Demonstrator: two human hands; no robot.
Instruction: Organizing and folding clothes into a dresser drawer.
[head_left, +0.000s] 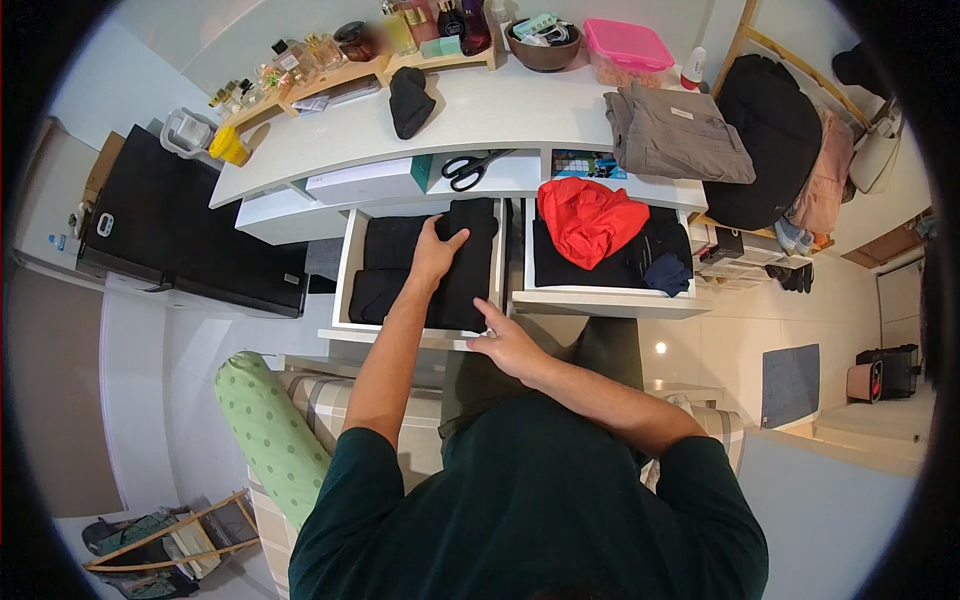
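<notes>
Two white drawers are pulled out below a white desk (337, 135). In the left drawer (340, 274) lie folded black garments (472, 262). My left hand (437, 251) rests on them near the back, its thumb and fingers spread. At the front right corner of that drawer, my right hand (502, 341) touches the edge of the black cloth with its fingers apart. The right drawer (615, 301) holds a crumpled red cloth (592, 221), dark garments (592, 274) and a small navy cloth (666, 274).
Folded grey-brown trousers (675, 135) lie on the desk's right end, near a pink-lidded box (628, 51) and a bowl (544, 52). A black cloth item (410, 103) lies mid-desk. Black-handled scissors (469, 171) sit in the shelf. A green dotted bolster (270, 435) is at left.
</notes>
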